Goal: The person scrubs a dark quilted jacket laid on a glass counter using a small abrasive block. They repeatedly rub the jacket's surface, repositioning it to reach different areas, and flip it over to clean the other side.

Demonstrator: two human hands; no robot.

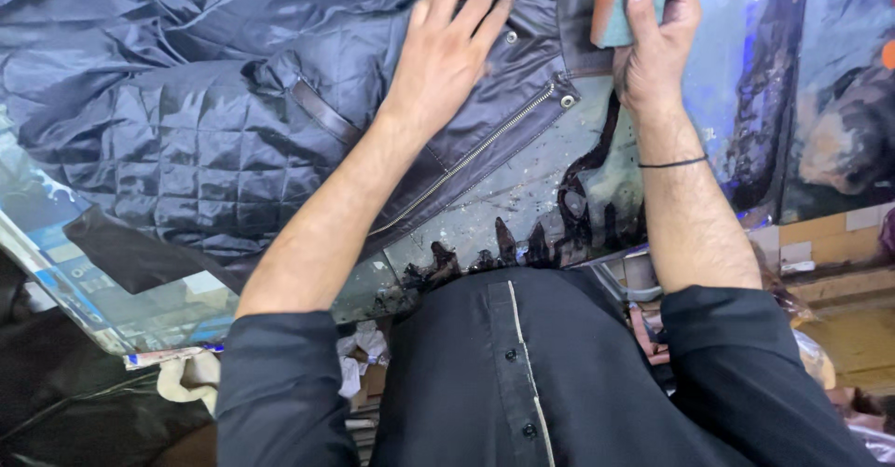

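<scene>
Left hand (pixel 447 52) flat on jacket (pixel 214 85), right hand (pixel 657 43) gripping sponge (pixel 623 1)

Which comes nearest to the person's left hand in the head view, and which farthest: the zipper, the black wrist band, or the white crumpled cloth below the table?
1. Zipper, just below the left hand.
2. Black wrist band, on the right forearm.
3. White crumpled cloth, low, under the table edge.

Navy quilted jacket (pixel 214 103) spread flat, unzipped — green/orange sponge (pixel 623 1) at top edge.
</scene>
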